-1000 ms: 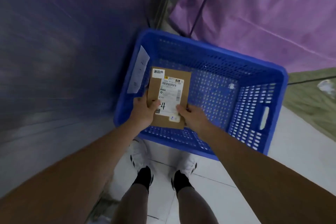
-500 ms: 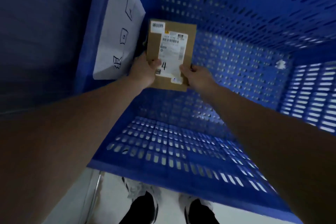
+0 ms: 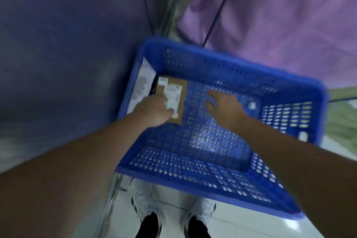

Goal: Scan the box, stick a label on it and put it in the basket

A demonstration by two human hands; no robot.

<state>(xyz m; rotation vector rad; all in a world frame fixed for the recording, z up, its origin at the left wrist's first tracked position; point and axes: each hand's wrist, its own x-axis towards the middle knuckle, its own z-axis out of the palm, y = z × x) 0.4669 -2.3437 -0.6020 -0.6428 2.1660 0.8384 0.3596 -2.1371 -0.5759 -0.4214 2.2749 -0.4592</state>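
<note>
A flat brown cardboard box (image 3: 183,94) with a white shipping label (image 3: 173,96) lies low inside the blue perforated plastic basket (image 3: 183,168), in its far left corner. My left hand (image 3: 154,110) covers the box's near left edge and still grips it, though the frame is blurred. My right hand (image 3: 224,106) hovers over the basket floor to the right of the box, fingers spread, touching nothing.
A white paper sheet (image 3: 142,87) hangs on the basket's left inner wall. A small white scrap (image 3: 251,104) lies on the basket floor. A dark wall (image 3: 67,54) stands close on the left, purple cloth (image 3: 280,15) behind. My shoes (image 3: 148,208) stand on white tiles.
The box has gone down into the basket's far left corner. My right hand has let go of it and moved right. The view has pulled back up from the basket.
</note>
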